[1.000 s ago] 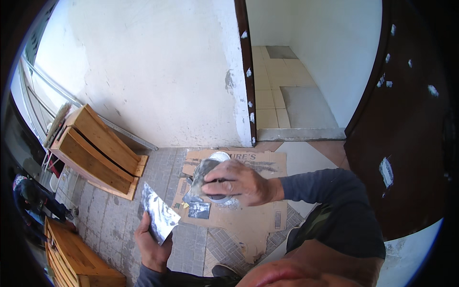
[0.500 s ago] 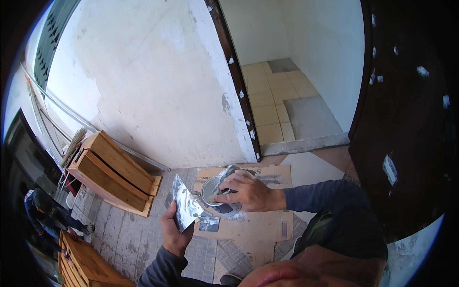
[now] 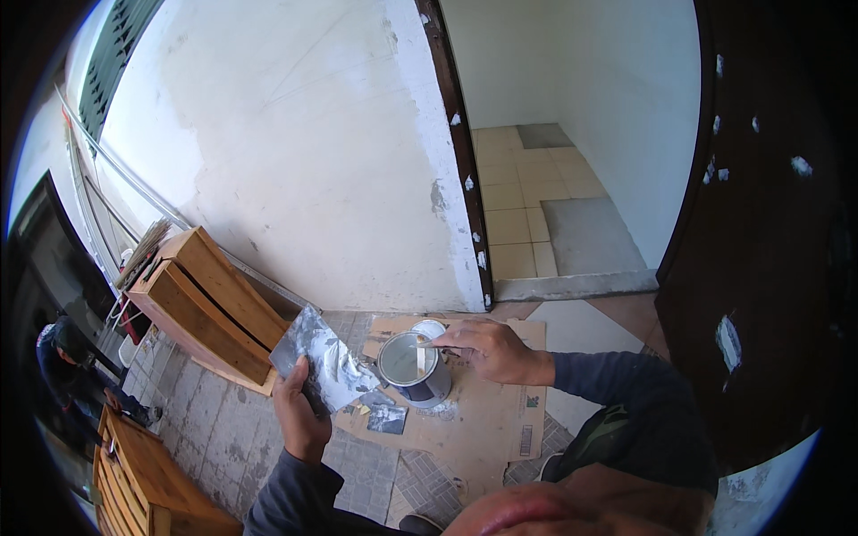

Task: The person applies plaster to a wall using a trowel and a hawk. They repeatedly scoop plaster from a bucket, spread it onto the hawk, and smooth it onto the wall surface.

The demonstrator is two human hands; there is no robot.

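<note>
My left hand (image 3: pixel 302 411) is closed on a flat metal plate (image 3: pixel 308 344) smeared with shiny pale grey-white putty, the thumb on top. My right hand (image 3: pixel 492 350) grips what looks like a putty knife (image 3: pixel 433 343), seen nearly edge-on over the rim of an open can (image 3: pixel 433 389). A narrow pale strip (image 3: pixel 421 359) stands inside the can; whether it belongs to that tool I cannot tell. Grey-white putty coats the can's inside. On the cardboard (image 3: pixel 487 420) beside the can lies a smaller smeared metal sheet (image 3: pixel 387 418). A round lid (image 3: pixel 430 328) sits behind the can.
A dark door (image 3: pixel 760 241) with white filler patches stands at right, beside a doorway with a raised sill (image 3: pixel 572 286). Ahead is a patchy white wall (image 3: pixel 295 161). Wooden furniture (image 3: pixel 210 308) stands at left, with another slatted wooden piece (image 3: pixel 152 473) near a bending person (image 3: pixel 76 371).
My right hand has drawn back to the right from inside the can. My left hand and the plate have moved left and up, the plate tilting flatter. The view has shifted slightly.
</note>
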